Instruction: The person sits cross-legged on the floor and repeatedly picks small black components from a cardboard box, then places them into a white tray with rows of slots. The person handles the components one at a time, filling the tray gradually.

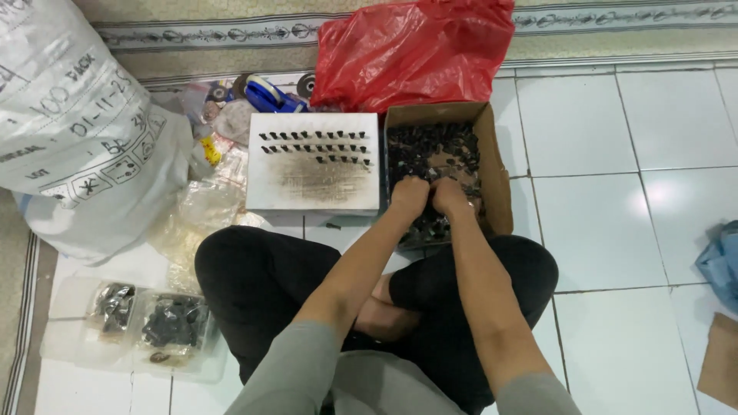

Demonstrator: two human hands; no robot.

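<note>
Fingertips perhaps buried among black parts point(430, 154)

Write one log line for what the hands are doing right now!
left hand: in cardboard box, on small black parts | right hand: same box, beside left | white board: rows of black parts, left of box

A red plastic bag point(415, 50) lies by the wall, a big white sack point(73, 131) left, clear packets point(157, 323) beside the knee

You've got black parts point(430, 154) in a brown box point(498, 184), a red bag point(415, 50), white tiles point(600, 230).
</note>
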